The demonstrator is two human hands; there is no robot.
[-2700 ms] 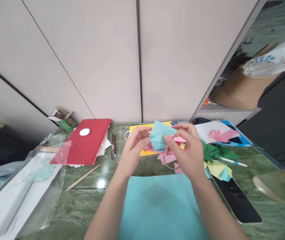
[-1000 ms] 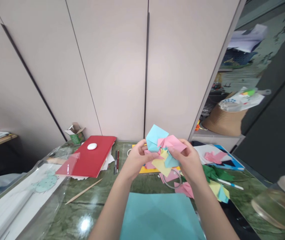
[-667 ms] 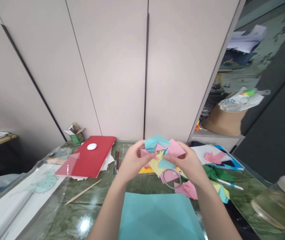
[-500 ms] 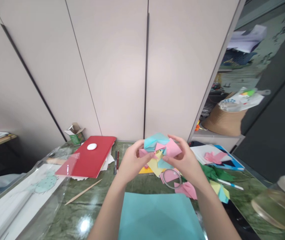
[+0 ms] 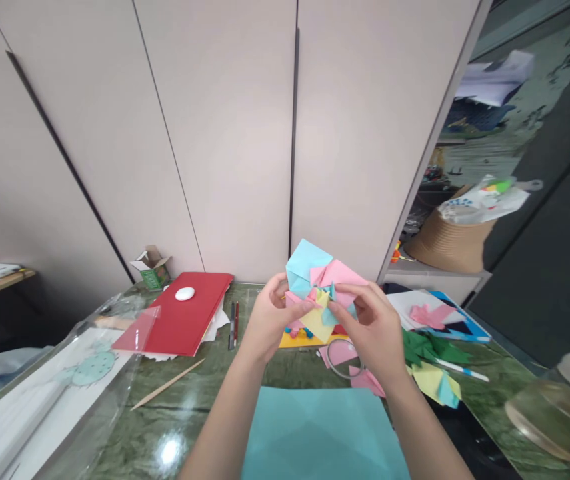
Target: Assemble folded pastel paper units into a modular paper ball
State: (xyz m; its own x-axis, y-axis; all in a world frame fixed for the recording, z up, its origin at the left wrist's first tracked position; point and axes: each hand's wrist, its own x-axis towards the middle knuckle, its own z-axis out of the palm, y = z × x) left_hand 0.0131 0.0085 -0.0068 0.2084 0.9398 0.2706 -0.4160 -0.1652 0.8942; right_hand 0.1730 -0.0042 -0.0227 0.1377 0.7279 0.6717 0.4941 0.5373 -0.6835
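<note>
Between my two hands, raised above the table, is a folded-paper origami piece (image 5: 337, 272) of blue, pink and yellow parts joined around a middle. My left hand (image 5: 269, 320) grips its left side, the thumb pressed near the centre. On the opposite side my right hand (image 5: 372, 323) pinches it, thumb by the centre and fingers over the pink part. Some fingertips are hidden behind the paper. Below my hands lies a large teal sheet (image 5: 322, 433). A roll of clear tape or a ring (image 5: 331, 363) sits just beyond it, beside pink paper (image 5: 367, 380).
To the left are a red folder (image 5: 185, 323) with a white oval object (image 5: 185, 293), a pointed wooden stick (image 5: 167, 385) and pens (image 5: 233, 327). Green paper (image 5: 429, 348), a yellow-and-blue folded piece (image 5: 437, 383) and a lidded jar (image 5: 559, 407) stand or lie to the right.
The origami piece has been turned and tilted up, so its blue part stands higher and its front faces me more. My right-hand fingers have come over its front.
</note>
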